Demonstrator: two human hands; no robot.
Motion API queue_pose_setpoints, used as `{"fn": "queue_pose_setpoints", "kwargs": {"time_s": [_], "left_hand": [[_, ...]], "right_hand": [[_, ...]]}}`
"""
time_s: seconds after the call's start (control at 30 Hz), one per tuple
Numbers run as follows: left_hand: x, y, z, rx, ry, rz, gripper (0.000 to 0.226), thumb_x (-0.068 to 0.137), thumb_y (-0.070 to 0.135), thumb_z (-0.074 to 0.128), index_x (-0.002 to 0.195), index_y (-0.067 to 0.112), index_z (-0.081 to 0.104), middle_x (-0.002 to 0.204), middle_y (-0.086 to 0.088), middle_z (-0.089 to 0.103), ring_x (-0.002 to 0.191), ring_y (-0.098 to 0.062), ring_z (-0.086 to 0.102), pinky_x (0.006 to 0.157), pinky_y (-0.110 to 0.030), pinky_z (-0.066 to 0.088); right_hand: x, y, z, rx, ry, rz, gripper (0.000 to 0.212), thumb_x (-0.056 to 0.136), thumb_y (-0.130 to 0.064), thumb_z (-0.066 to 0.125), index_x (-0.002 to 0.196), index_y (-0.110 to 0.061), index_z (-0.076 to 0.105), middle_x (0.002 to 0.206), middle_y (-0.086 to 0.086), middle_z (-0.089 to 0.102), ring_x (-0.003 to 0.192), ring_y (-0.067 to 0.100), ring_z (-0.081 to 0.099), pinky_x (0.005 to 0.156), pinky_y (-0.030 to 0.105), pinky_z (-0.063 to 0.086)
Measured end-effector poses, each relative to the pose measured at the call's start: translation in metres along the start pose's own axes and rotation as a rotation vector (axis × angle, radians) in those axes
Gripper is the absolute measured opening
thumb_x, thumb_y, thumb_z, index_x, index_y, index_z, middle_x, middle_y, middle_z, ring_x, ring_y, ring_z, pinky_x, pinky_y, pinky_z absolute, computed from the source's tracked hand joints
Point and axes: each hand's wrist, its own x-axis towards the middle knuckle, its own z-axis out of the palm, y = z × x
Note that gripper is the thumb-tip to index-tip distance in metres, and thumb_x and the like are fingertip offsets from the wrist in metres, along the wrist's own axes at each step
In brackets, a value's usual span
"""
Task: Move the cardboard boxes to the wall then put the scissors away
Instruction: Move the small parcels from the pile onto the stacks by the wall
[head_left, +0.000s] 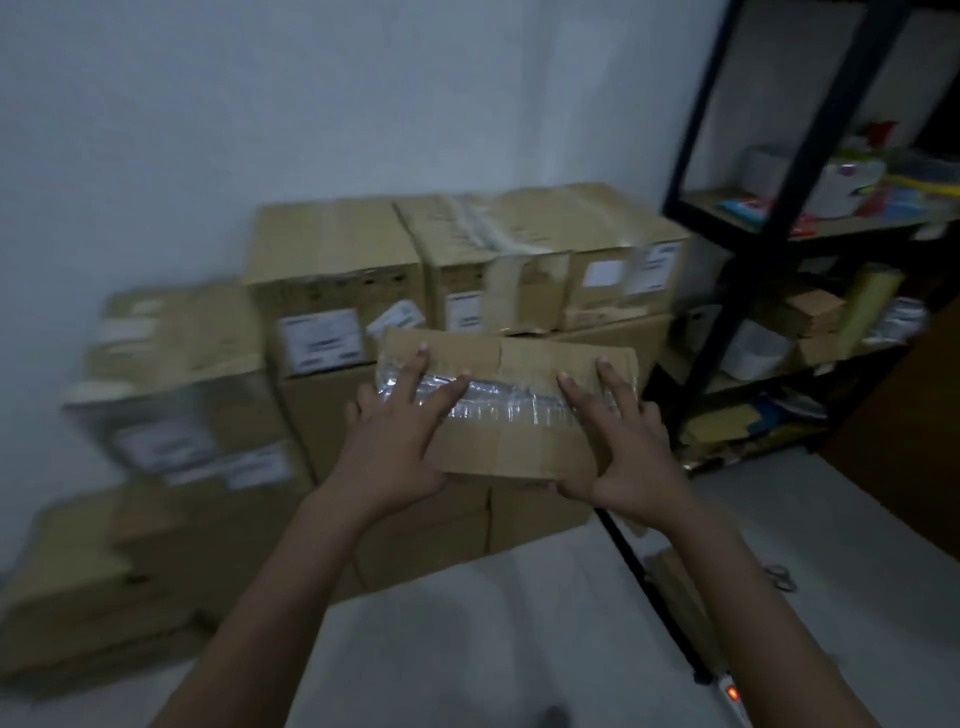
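L hand (395, 441) + R hand (623, 457) flat, fingers splayed on small box (514, 447), nothing clamped; push evenly, keep level, seat flush vs stack (332, 291) at wall (208, 130).

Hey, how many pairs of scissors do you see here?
1. The scissors lie on the floor at right, in front of the shelf. More could be hidden in the shelf clutter.

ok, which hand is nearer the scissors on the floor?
Right. The right hand rests on the right end of the taped box, and the scissors lie on the floor to its lower right. The left hand is on the box's left end, farther off.
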Motion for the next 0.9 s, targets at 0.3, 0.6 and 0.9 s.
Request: {"fn": "queue_pose_setpoints", "kwargs": {"time_s": [0.3, 0.6, 0.9], "left_hand": [[-0.210, -0.124, -0.013, 0.015, 0.044, -0.457, 0.103, 0.072, 0.041, 0.074, 0.147, 0.054, 0.005, 0.160, 0.009, -0.018, 0.130, -0.041, 0.024, 0.105, -0.044, 0.028], [-0.328, -0.190, -0.010, 0.034, 0.165, -0.750, 0.100, 0.073, 0.049, 0.075, 0.147, 0.053, 0.007, 0.160, 0.006, -0.014, 0.124, -0.036, 0.028, 0.102, -0.040, 0.023], [-0.364, -0.279, -0.015, 0.031, 0.161, -0.959, 0.098, 0.076, 0.042, 0.073, 0.148, 0.050, 0.007, 0.160, 0.004, -0.016, 0.123, -0.036, 0.026, 0.101, -0.040, 0.022]], "right_hand": [[-0.021, -0.170, 0.117, 0.085, -0.269, -0.383, 0.113, 0.045, -0.072, 0.060, 0.141, -0.065, -0.001, 0.158, -0.021, -0.019, 0.132, 0.030, 0.023, 0.109, 0.042, 0.024], [-0.022, -0.288, 0.193, 0.064, -0.427, -0.676, 0.114, 0.061, -0.058, 0.079, 0.142, -0.063, -0.001, 0.158, -0.020, -0.021, 0.140, 0.037, 0.014, 0.112, 0.047, 0.021], [0.013, -0.394, 0.262, 0.140, -0.639, -0.764, 0.106, 0.069, -0.060, 0.077, 0.146, -0.058, 0.005, 0.157, -0.022, -0.022, 0.147, 0.036, -0.002, 0.115, 0.054, 0.018]]}}
